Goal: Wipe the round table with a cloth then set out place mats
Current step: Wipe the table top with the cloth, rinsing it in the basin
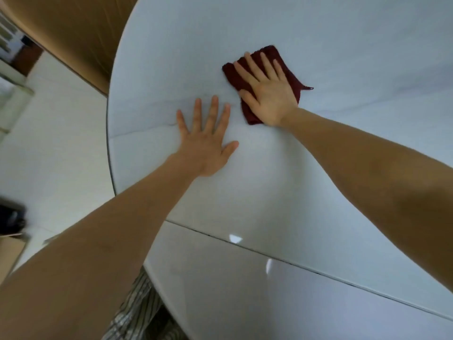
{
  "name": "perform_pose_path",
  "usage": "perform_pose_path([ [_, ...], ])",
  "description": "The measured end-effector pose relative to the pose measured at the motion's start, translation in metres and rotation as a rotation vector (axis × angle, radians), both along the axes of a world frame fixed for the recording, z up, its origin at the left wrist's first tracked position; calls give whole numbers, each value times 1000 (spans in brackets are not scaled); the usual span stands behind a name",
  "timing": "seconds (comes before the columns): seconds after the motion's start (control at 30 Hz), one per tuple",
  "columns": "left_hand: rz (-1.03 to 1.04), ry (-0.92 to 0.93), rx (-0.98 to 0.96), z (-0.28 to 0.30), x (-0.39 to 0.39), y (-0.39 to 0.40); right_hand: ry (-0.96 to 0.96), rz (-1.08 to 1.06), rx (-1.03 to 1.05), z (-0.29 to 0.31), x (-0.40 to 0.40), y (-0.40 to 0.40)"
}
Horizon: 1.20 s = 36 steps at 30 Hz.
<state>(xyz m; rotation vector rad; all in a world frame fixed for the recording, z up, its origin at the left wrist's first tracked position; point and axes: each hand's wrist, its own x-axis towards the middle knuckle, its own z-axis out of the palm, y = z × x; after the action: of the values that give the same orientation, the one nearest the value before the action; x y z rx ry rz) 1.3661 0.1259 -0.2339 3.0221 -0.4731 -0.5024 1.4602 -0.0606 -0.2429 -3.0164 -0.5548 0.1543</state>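
You had a dark maroon cloth (289,69) on the pale grey-white table (343,168), beside your grey-striped clothing (137,305).

This looks like the dining area of a home; a large round table (318,33) with a glossy white, faintly veined top fills most of the view; a straight seam (245,249) crosses its near part; the floor (61,143) beneath is pale, shiny tile; a brown, ribbed surface (73,28) stands beyond the table's far edge, though what it is cannot be told; furniture at the far left is too blurred to name; the person wears striped, checked cloth (137,305), casual house clothing.
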Motion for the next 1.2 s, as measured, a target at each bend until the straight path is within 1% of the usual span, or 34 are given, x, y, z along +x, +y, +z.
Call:
perform_pose_path([
  [0.1, 31, 57, -104, 3, 5, 2, 11, 15, 14, 0, -50, 2],
  [0.17, 25, 66, -125, 6, 3, 9, 11, 22, 24, -1, -91, 1],
  [0.23, -43, 66, -92, 7, -5, 17, 7, 9, 18, -1, -131, 0],
  [0.3, -92, 80, -62, 10, -11, 24, -7, -35, 7, -1, -154, -2],
  [0.4, -124, 107, -12, 18, -15, 31, -5, -153, 4, 3, -179, 2],
  [0.5, -180, 117, 10, 22, -25, 49, 13, -266, 40, 3, -229, 31],
  [0.57, -221, 132, 4, 22, -34, 65, 12, -367, 41, 2, -274, 63],
  [0.6, -245, 141, 2, 22, -39, 72, -3, -455, 36, 1, -295, 80],
  [0.73, -308, 189, 8, 25, -54, 93, -3, -955, 22, -1, -347, 151],
  [0.8, -336, 211, 24, 29, -54, 106, 16, -1097, 41, 1, -349, 193],
  [0.87, -362, 222, 40, 32, -50, 118, 47, -1110, 48, 4, -341, 228],
  [0.93, -392, 223, 42, 33, -47, 125, 44, -1059, 56, 6, -326, 244],
  [1.03, -396, 173, 32, 29, -30, 130, 24, -987, 56, 5, -284, 245],
  [1.1, -343, 128, 16, 27, -10, 132, 0, -1030, 70, 4, -247, 238],
  [1.2, -256, 49, 15, 24, 19, 136, 60, -1097, 106, 5, -193, 226],
])
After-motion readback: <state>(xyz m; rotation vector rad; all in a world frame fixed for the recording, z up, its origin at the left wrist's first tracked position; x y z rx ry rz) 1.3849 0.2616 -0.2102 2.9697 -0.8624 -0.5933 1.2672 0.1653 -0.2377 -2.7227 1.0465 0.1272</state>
